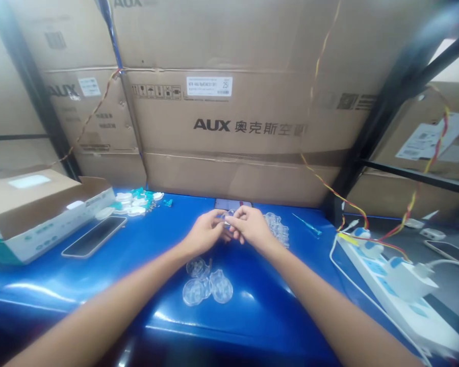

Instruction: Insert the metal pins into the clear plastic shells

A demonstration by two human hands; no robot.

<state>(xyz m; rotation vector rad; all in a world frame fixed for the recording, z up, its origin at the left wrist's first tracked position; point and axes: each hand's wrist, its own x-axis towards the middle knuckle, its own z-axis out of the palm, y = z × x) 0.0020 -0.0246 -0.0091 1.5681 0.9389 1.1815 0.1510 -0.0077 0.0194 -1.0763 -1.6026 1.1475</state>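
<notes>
My left hand and my right hand meet over the blue table, both with closed fingers on one small clear plastic piece. Fingers cover most of it, so its full shape is hidden. Nearer to me, below the hands, lies a small group of round clear plastic pieces. Just right of my right hand sits a cluster of similar clear pieces. A phone lies flat behind my hands, partly covered by them.
Left are an open cardboard box, a phone and a pile of white and teal parts. A thin teal screwdriver lies right of the clear pieces. A power strip with plugs and cables runs along the right. Large cartons stand behind.
</notes>
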